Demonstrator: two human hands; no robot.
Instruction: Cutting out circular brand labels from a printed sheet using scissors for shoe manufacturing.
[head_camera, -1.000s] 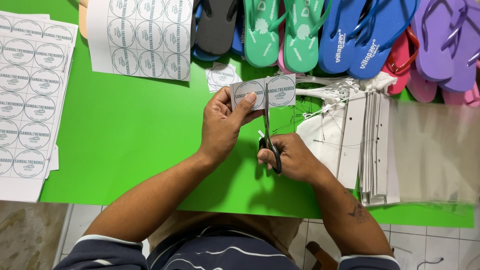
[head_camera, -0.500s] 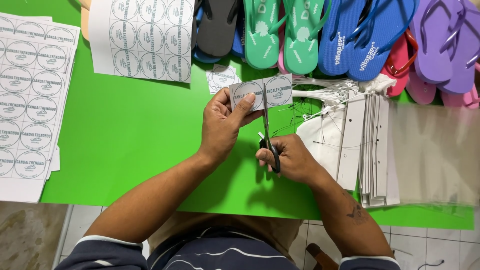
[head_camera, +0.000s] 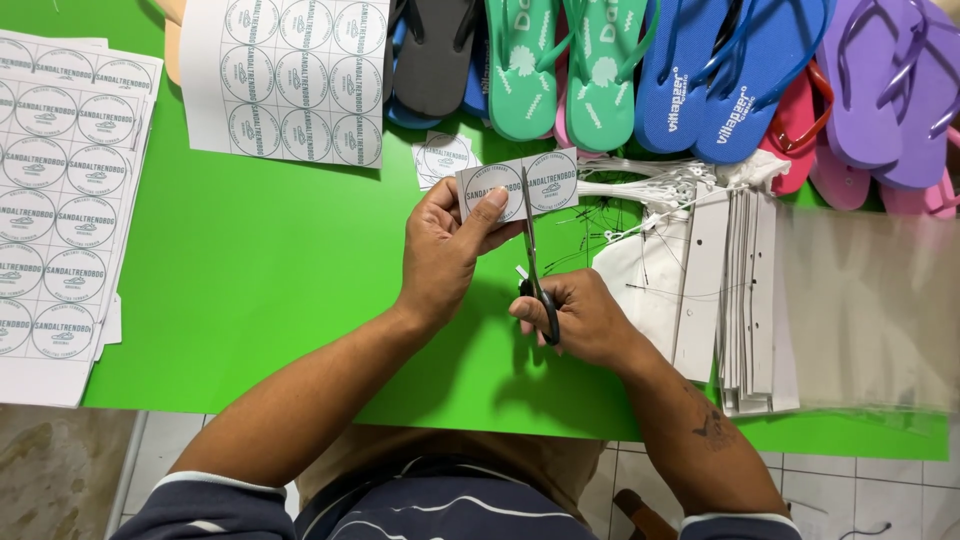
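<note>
— Why is the left hand (head_camera: 445, 250) pinching the label strip (head_camera: 520, 186) above the green table (head_camera: 250, 260)?
— It is keeping the paper flat while the right hand (head_camera: 580, 320), closed on the scissors (head_camera: 535, 270), is cutting between two round labels.

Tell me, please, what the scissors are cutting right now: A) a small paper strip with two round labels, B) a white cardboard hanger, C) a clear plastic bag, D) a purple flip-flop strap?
A: the scissors in the right hand run up between the two round labels of the paper strip that the left hand pinches above the green table.
</note>
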